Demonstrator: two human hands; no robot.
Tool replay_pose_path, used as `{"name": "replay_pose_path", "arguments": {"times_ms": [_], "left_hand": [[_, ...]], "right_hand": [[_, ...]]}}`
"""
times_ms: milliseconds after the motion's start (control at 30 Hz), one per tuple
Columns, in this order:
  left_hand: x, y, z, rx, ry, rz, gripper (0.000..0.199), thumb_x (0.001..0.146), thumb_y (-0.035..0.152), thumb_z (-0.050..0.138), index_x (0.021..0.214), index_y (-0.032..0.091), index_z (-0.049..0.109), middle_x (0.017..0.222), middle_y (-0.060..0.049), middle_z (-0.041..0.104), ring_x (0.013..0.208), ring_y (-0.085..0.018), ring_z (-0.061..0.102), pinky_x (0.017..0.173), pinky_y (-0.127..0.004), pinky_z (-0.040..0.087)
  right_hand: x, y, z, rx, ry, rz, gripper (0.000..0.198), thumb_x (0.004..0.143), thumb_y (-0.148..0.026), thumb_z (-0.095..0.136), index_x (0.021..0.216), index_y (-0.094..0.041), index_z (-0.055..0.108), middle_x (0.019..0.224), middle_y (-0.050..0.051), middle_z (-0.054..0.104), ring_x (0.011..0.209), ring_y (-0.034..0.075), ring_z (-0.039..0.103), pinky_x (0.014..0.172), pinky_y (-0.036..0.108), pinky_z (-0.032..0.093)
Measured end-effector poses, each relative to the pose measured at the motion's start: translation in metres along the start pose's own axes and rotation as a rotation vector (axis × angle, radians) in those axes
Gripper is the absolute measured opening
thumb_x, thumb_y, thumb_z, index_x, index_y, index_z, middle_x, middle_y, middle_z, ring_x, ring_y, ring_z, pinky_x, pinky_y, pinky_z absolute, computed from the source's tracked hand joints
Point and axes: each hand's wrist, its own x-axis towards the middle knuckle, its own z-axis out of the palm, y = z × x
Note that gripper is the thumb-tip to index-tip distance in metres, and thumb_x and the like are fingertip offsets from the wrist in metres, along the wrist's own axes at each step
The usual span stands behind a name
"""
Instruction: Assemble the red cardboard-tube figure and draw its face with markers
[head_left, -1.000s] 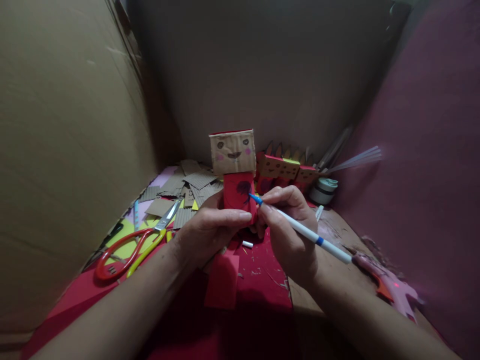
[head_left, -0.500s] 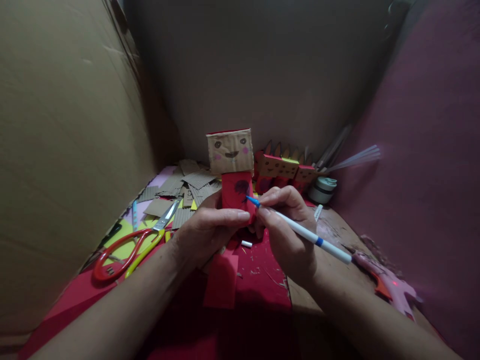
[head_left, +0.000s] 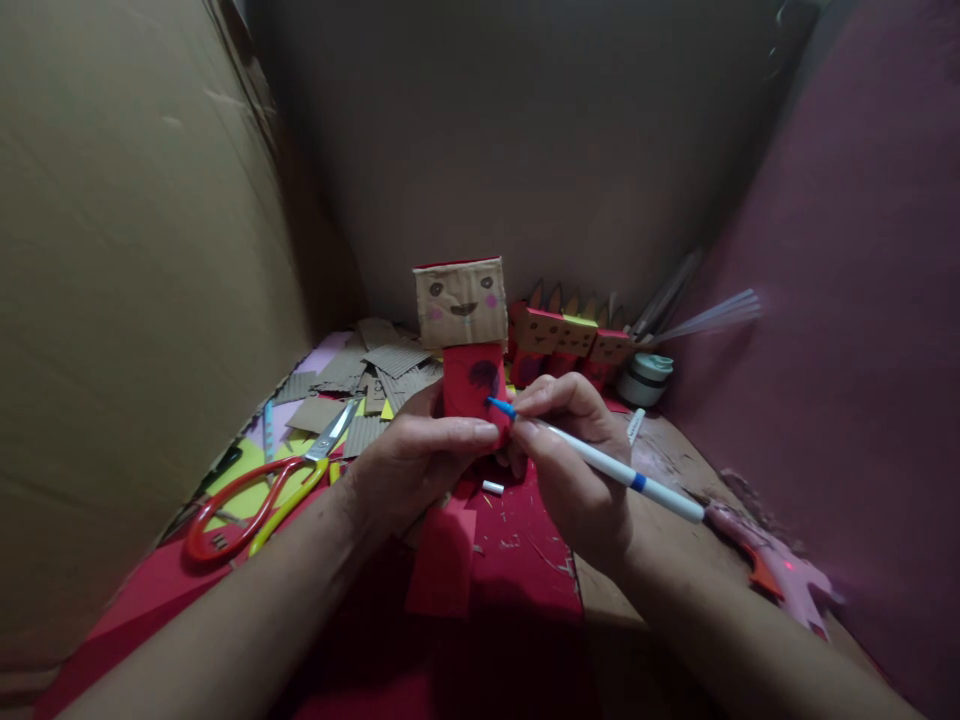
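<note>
My left hand point(head_left: 420, 455) is closed on a cardboard puppet point(head_left: 461, 310), which stands upright with a square head, drawn eyes and mouth, and pink cheeks. Its red body carries a dark scribbled round patch, with my left thumb across the lower part. Between the fingers and thumb of my right hand point(head_left: 574, 440) is a white felt-tip pen point(head_left: 607, 465) with a blue tip. That tip touches the red body at the patch's lower edge. Below my left hand lies a red paper strip point(head_left: 442, 565).
Scissors point(head_left: 277, 490) with red and yellow handles and cardboard scraps point(head_left: 367, 365) lie at left. Behind are several small cardboard figures point(head_left: 570, 340), a rolled tape point(head_left: 646, 380) and clear sticks point(head_left: 716, 315). A pink glue gun point(head_left: 787, 570) lies right. Cardboard walls point(head_left: 142, 300) surround the workspace.
The pen tip has shifted slightly left and down on the red body, and the dark patch looks a little fuller. My left hand and the puppet stay in place.
</note>
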Motion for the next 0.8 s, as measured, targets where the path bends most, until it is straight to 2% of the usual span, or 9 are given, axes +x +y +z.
{"name": "replay_pose_path", "arguments": {"times_ms": [167,333,433,633,800], "left_hand": [[-0.0007,0.0014,0.0029,0.032,-0.027,0.018,0.016,0.079,0.021,0.067,0.090,0.012,0.075,0.078,-0.007,0.070,0.072,-0.018,0.063,0.068,-0.030,0.053],[-0.0005,0.0010,0.0021,-0.020,0.006,-0.027,0.018,0.073,0.022,0.073,0.089,0.012,0.075,0.082,-0.006,0.069,0.076,-0.018,0.062,0.078,-0.032,0.052],[-0.0003,0.0006,0.0007,-0.009,0.015,-0.016,0.024,0.072,0.023,0.074,0.094,0.013,0.075,0.083,-0.006,0.070,0.075,-0.018,0.062,0.075,-0.033,0.051],[0.0004,0.0011,0.0016,0.063,-0.029,0.044,0.015,0.079,0.023,0.067,0.090,0.015,0.075,0.078,-0.006,0.069,0.071,-0.019,0.062,0.068,-0.032,0.051],[-0.0001,0.0012,0.0040,0.063,-0.002,0.064,0.011,0.078,0.021,0.067,0.085,0.015,0.074,0.077,-0.006,0.068,0.072,-0.020,0.062,0.069,-0.033,0.052]], "right_hand": [[0.0020,0.0024,0.0009,-0.004,0.056,-0.030,0.014,0.087,-0.012,0.059,0.090,-0.025,0.059,0.070,-0.006,0.053,0.052,0.009,0.049,0.046,0.024,0.036],[0.0008,0.0016,0.0003,-0.032,0.017,-0.019,0.012,0.086,-0.012,0.060,0.088,-0.024,0.059,0.070,-0.005,0.052,0.056,0.011,0.051,0.050,0.025,0.038],[0.0003,-0.0001,-0.0001,-0.025,-0.017,-0.011,0.011,0.086,-0.013,0.060,0.086,-0.023,0.059,0.072,-0.005,0.053,0.057,0.011,0.052,0.051,0.026,0.039],[0.0024,0.0018,0.0008,-0.064,0.052,-0.039,0.012,0.088,-0.014,0.060,0.090,-0.025,0.058,0.069,-0.006,0.052,0.052,0.009,0.049,0.046,0.023,0.039],[0.0032,0.0038,0.0016,-0.080,0.068,-0.051,0.011,0.090,-0.016,0.060,0.090,-0.027,0.057,0.067,-0.007,0.051,0.050,0.008,0.048,0.044,0.022,0.038]]}}
